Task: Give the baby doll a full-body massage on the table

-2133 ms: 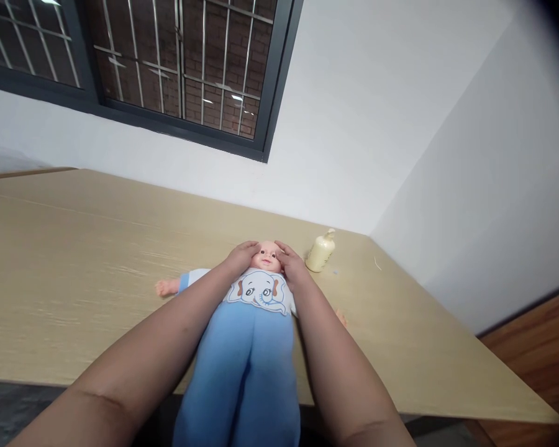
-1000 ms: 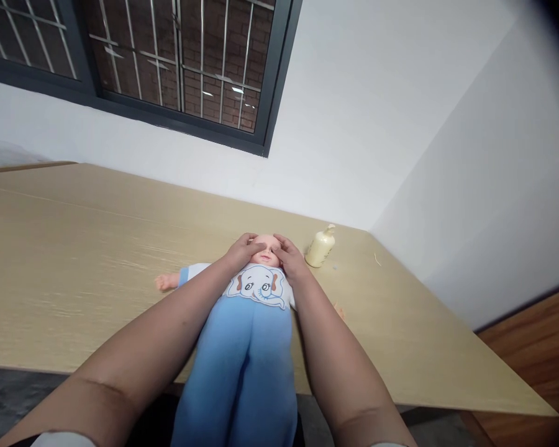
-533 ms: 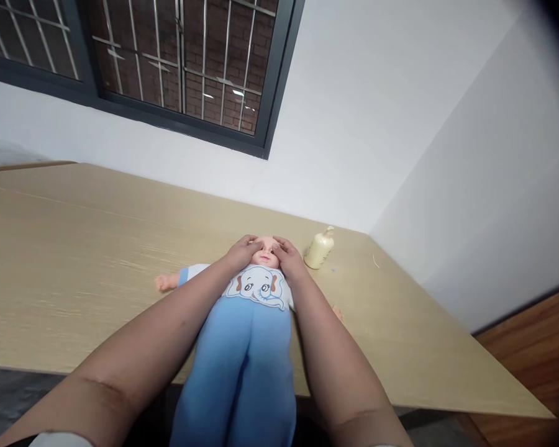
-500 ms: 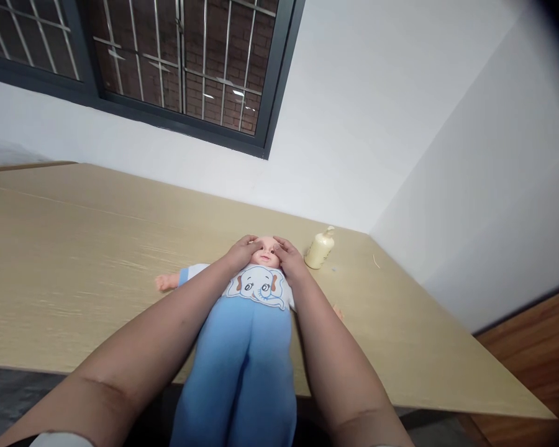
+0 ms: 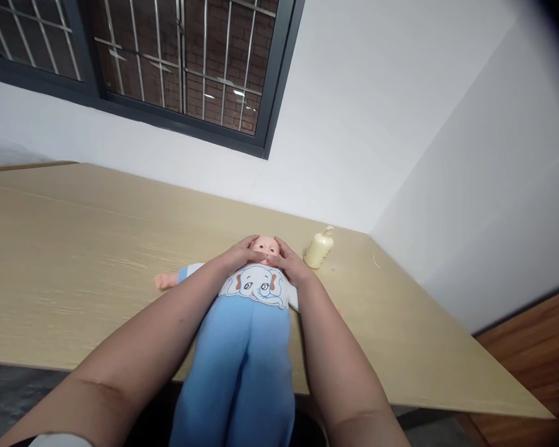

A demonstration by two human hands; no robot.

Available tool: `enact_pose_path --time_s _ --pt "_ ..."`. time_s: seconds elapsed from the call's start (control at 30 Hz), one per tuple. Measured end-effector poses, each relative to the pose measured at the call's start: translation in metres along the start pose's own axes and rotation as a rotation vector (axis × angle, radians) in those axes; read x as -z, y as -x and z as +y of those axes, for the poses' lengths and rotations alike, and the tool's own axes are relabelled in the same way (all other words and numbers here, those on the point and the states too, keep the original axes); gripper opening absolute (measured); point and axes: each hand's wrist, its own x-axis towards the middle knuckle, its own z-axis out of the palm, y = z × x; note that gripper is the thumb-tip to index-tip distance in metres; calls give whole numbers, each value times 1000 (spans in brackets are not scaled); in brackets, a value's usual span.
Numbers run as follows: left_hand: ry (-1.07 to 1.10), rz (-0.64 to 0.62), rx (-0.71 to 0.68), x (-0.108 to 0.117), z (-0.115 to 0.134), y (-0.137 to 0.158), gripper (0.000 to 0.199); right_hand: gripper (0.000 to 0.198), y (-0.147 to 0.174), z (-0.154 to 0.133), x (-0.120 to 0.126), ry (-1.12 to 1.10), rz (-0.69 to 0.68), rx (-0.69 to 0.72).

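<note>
A baby doll (image 5: 246, 323) lies on its back, dressed in a white top with an elephant print and light blue trousers. Its legs stretch over the near table edge toward me. My left hand (image 5: 240, 254) wraps round one side of the doll's head, and my right hand (image 5: 289, 259) cups the other side. Both thumbs lie across the lower face near the mouth, while the eyes and forehead show between my fingers. One doll arm sticks out on the left; the other is mostly hidden behind my right forearm.
A cream pump bottle (image 5: 318, 249) stands on the wooden table (image 5: 97, 248) just right of the doll's head. A thin pale strip (image 5: 376, 261) lies farther right. Behind the table are a white wall (image 5: 335, 155) and a barred window (image 5: 181, 68).
Both thumbs have slid down the doll's face, from beside the eyes to around the mouth. The eyes are now uncovered. The doll and bottle stay in about the same place.
</note>
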Motion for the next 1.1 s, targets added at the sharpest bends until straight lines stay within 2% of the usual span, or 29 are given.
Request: enact_pose_path --time_s 0.07,0.17,0.4,0.5,0.7,0.77,0.93,1.1 --pt "-48 5 16 1 2 1 90 117 -1 1 1 77 5 -8" --pt "-60 10 35 1 2 0 95 125 -3 2 -1 162 26 -15" --pt "-4 -63 44 4 4 5 109 129 4 -6 -6 314 43 17" --pt "-93 -20 23 6 5 7 117 127 4 -8 -6 365 66 26" --pt "-235 25 -123 7 -1 1 94 112 -3 -1 -2 416 173 81" --pt "-193 26 -124 9 -5 -2 94 108 -4 2 0 395 171 84" --pt "121 -6 -14 17 -12 -5 109 99 -6 7 8 162 98 79" --pt "278 -75 12 19 -11 -3 93 88 -5 7 8 -93 5 70"
